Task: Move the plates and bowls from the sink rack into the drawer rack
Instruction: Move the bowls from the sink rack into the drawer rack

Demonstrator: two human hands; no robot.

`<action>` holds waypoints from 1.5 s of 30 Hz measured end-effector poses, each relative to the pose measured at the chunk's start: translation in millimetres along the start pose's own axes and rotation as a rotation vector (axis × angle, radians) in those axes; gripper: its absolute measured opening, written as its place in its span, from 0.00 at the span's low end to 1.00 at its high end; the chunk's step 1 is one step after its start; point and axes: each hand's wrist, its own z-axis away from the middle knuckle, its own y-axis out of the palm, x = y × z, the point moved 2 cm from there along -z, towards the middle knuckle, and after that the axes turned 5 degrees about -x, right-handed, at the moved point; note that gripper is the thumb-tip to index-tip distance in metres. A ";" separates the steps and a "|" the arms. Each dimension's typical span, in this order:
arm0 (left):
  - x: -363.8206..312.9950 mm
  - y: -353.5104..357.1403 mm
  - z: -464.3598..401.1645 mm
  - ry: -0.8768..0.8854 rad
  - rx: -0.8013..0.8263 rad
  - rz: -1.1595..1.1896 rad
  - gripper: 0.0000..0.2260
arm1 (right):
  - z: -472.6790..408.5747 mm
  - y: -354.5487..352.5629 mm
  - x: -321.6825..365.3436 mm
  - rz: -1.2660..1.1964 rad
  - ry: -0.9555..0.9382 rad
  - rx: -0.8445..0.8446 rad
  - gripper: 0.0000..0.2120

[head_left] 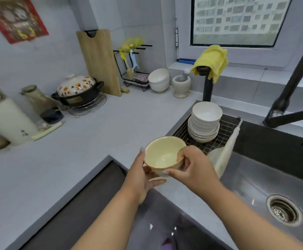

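A cream-yellow bowl (162, 155) hangs upright over the counter's front edge, left of the sink. My left hand (141, 175) cups it from below and the left side. My right hand (192, 166) pinches its right rim, thumb inside. On the wire sink rack (228, 126) stands a stack of several white bowls (205, 123). A pale plate or lid (225, 150) leans on edge at the rack's right side. The drawer rack is out of view; only a dark gap (93, 195) shows below the counter.
The steel sink basin (255, 177) with its drain (283, 210) lies at right, under a black faucet (291, 87). At the back of the counter stand two white bowls (158, 80), a mortar (181, 83), a cutting board (100, 60) and a flowered pot (77, 90).
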 end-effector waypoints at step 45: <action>297.7 -690.0 599.2 0.016 -1.594 0.293 0.10 | 543.9 432.4 511.7 -0.448 0.347 1.361 0.10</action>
